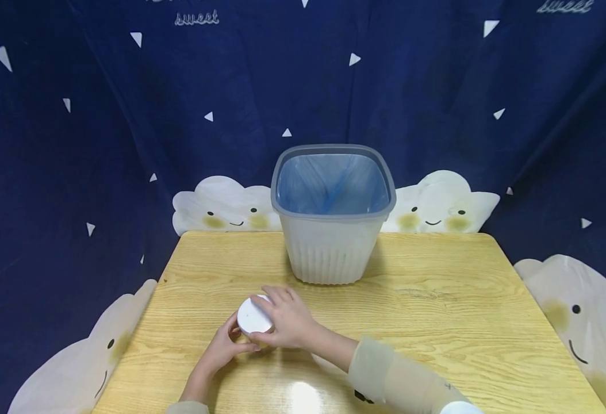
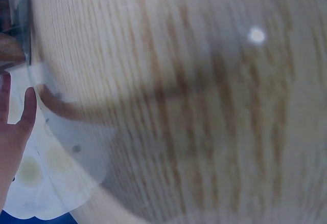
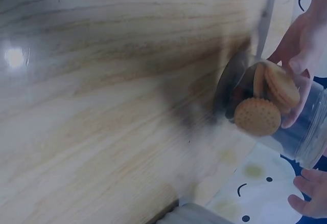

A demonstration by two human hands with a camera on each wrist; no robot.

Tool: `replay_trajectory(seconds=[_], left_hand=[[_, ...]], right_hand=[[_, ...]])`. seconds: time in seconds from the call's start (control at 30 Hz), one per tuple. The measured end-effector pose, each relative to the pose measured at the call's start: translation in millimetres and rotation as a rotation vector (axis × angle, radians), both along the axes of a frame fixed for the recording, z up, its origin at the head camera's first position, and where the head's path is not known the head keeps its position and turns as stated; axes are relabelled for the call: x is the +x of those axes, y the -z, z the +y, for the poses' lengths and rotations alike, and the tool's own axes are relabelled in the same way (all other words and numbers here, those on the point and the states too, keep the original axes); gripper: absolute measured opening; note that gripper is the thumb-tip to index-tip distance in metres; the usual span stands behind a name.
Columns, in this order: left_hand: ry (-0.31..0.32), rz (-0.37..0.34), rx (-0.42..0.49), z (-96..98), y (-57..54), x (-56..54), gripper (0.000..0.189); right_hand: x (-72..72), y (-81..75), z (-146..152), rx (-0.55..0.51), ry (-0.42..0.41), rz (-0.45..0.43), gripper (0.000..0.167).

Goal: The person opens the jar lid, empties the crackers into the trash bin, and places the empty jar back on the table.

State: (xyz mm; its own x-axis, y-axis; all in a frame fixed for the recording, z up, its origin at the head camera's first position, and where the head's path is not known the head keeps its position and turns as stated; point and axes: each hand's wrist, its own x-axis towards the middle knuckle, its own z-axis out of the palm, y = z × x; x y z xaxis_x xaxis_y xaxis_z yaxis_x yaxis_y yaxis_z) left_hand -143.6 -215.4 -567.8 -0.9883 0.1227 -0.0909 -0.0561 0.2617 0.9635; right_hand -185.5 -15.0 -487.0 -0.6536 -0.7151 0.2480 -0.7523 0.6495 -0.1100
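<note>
A clear jar [image 3: 288, 129] stands on the table at the left of its middle, with several round biscuits [image 3: 258, 116] at its bottom. On top is a white lid [image 1: 253, 317] in the head view. My left hand [image 1: 223, 347] grips the jar's side, its thumb and fingers curled round it; most of the jar is hidden from above. With thumb and fingers spread round the lid's rim, my right hand [image 1: 289, 322] holds the lid. At the left edge of the left wrist view, part of my left hand [image 2: 15, 137] shows below the jar [image 2: 14, 27].
A whitish ribbed bin [image 1: 331, 244] with a grey rim and a bluish inside stands at the back middle of the wooden table [image 1: 437, 299]. Dark blue cloth [image 1: 230, 75] with white triangles and smiling clouds hangs behind and at both sides.
</note>
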Motion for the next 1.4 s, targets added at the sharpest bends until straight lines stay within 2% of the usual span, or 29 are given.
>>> replay_trajectory(seconds=[0.3, 0.5, 0.7, 0.97, 1.4], left_hand=[[-0.001, 0.012, -0.004, 0.5, -0.6, -1.1, 0.089], [-0.015, 0.003, -0.039, -0.1, 1.3, -1.7, 0.09], [-0.01, 0.005, -0.043, -0.2, 0.9, -1.1, 0.09], [-0.014, 0.014, -0.047, 0.3, 1.0, -0.8, 0.09], [-0.003, 0.009, -0.031, 0.7, -0.1, -1.4, 0.09]], right_hand=[[7.7, 6.9, -6, -0.03, 0.072, 0.027, 0.072], [9.0, 9.7, -9, -0.026, 0.082, 0.073, 0.071], [9.3, 10.0, -11, -0.006, 0.094, 0.077, 0.071], [8.5, 10.9, -11, 0.005, 0.079, 0.08, 0.069], [3.4, 9.4, -8, -0.043, 0.008, 0.071, 0.067]])
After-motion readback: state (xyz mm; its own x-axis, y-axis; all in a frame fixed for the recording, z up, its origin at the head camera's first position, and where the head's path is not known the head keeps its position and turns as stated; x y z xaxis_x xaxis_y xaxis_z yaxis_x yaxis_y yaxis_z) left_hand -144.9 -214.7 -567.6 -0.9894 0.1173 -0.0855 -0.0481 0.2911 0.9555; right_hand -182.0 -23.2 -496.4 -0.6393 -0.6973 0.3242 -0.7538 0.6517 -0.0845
